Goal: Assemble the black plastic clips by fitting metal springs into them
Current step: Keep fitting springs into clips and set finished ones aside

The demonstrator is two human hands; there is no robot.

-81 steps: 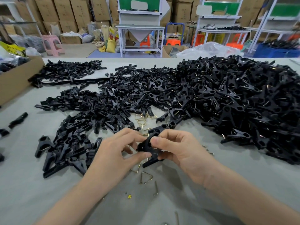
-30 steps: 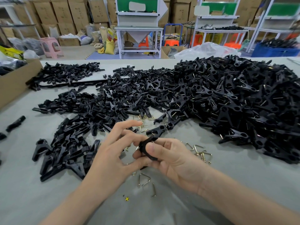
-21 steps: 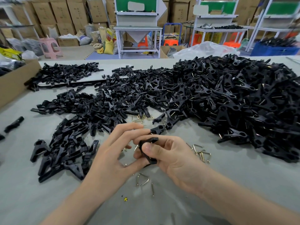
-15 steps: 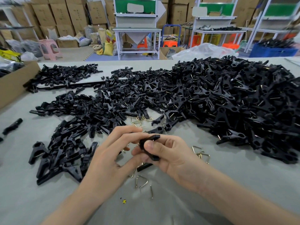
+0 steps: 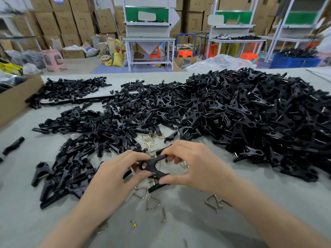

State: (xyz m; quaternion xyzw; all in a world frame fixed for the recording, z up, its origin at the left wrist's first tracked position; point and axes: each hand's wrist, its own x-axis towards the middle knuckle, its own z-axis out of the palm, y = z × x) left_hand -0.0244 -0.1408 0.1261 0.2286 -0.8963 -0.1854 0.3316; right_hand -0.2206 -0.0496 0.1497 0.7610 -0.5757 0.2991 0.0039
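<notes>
Both hands hold one black plastic clip (image 5: pixel 152 165) just above the grey table (image 5: pixel 206 228). My left hand (image 5: pixel 114 179) pinches its ringed end between thumb and fingers. My right hand (image 5: pixel 195 167) pinches the two spread legs, thumb under the lower leg. Whether a spring sits in this clip is hidden. Loose metal springs (image 5: pixel 152 203) lie below the hands, with more springs (image 5: pixel 150 140) just beyond them.
A big heap of assembled clips (image 5: pixel 259 119) fills the right half of the table. Loose clip halves (image 5: pixel 75 154) are spread at the left and middle. A cardboard box (image 5: pixel 16 99) stands at the left edge. Another clip half (image 5: pixel 157 187) lies under my right hand.
The clip is turned flat and its legs are spread apart between my hands; before, my right hand held it upright and closed. Both hands sit slightly farther forward.
</notes>
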